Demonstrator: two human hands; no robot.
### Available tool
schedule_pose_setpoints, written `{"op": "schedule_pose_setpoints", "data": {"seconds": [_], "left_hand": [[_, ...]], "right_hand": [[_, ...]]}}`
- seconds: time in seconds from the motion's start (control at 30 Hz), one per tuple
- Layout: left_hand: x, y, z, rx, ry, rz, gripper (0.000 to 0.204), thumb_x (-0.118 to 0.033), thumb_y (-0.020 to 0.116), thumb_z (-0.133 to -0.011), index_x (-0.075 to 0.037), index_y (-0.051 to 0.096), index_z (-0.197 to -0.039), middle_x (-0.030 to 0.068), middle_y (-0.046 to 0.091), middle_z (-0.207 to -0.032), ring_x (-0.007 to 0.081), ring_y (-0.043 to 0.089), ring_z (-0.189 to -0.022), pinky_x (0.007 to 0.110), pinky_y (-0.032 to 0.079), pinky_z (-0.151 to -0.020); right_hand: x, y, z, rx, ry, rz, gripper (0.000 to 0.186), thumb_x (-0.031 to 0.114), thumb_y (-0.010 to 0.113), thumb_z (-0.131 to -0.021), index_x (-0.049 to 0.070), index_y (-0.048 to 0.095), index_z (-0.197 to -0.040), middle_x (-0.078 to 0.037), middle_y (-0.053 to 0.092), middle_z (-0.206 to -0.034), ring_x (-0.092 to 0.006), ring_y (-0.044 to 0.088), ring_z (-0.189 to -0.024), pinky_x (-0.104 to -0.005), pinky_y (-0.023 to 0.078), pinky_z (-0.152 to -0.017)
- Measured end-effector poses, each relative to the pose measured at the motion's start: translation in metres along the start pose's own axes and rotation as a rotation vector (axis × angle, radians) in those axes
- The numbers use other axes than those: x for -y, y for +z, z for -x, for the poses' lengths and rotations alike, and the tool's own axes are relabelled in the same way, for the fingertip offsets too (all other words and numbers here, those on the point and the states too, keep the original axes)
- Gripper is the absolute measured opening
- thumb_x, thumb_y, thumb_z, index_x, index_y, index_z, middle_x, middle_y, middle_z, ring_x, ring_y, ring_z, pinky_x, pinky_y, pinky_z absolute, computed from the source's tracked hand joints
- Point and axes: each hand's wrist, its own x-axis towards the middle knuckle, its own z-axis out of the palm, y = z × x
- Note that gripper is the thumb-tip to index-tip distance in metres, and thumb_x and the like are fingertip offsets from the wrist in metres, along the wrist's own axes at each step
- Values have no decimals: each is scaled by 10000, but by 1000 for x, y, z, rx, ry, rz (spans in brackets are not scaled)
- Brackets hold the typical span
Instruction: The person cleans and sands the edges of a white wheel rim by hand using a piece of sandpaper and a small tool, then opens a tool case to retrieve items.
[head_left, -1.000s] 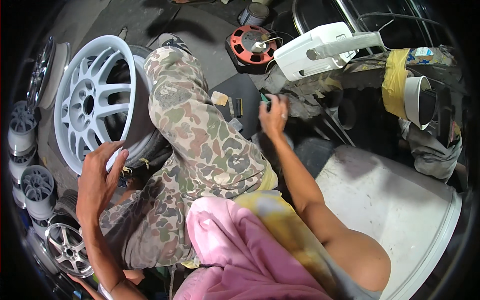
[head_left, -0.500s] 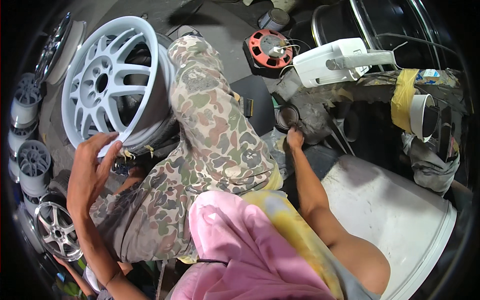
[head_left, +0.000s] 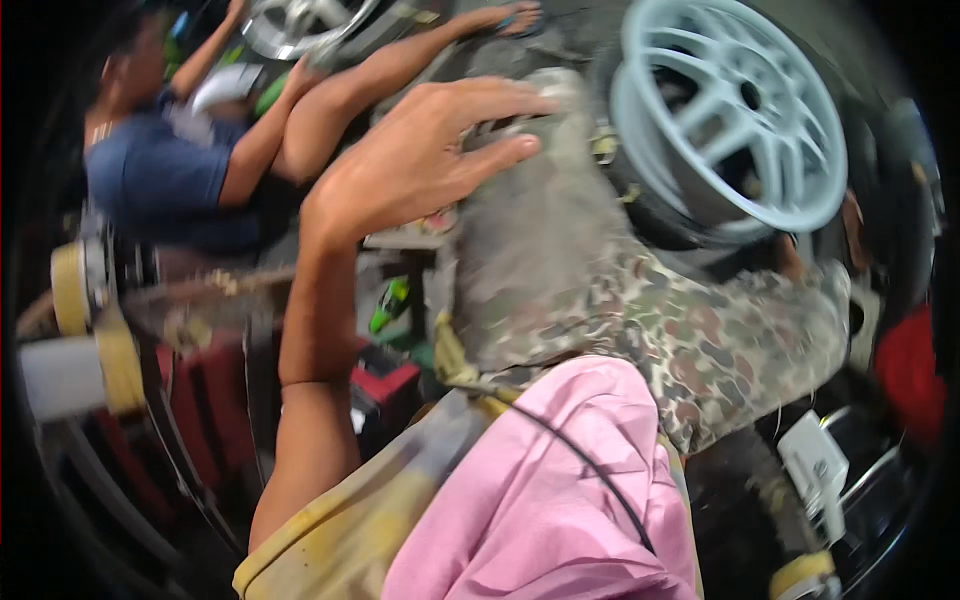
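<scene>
My left hand is raised over my left leg in camouflage trousers. Its fingers point right, stretched out with the thumb apart from them, and nothing is held. Past my knees on the right, a pale blue-white car wheel rim with paired spokes leans tilted on a dark tire. A gap lies between my hand and this rim. My right hand is out of the picture.
A co-worker in a dark blue shirt sits at far left, near a silver wheel rim. A rack with yellow tape stands at left. A white lamp-like box is at lower right, beside a shiny black rim.
The view has swung left, so the pale rim now appears on the right and the co-worker has come in. My left hand has come away from the rim; my right hand has left view.
</scene>
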Motion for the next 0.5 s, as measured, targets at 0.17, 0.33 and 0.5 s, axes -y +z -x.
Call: {"op": "schedule_pose_setpoints", "data": {"seconds": [0.17,0.33,0.5], "left_hand": [[40,4,135,-39,-610,514,243,-185,672,-1010,-8,741,-1162,117,752,-1144,228,710,-1011,369,549,-920],[75,69,204,-103,-628,179,332,-275,685,-988,25,737,-1122,204,752,-1099,406,704,-1026,416,548,-903],[91,113,221,49,-932,174,392,-338,678,-986,-7,733,-1189,237,729,-1132,422,665,-1120,469,506,-982]], "right_hand": [[28,-89,-52,-111,-255,62,259,259,573,-1017,63,731,-1078,-149,725,-1072,-299,688,-993,-444,548,-844],[80,-189,-93,-167,-504,54,260,263,586,-1026,56,730,-1087,-128,721,-1040,-261,676,-953,-415,541,-820],[188,-307,-129,-204,-847,34,262,267,599,-1035,48,729,-1095,-107,716,-1008,-224,664,-913,-386,534,-796]]}}
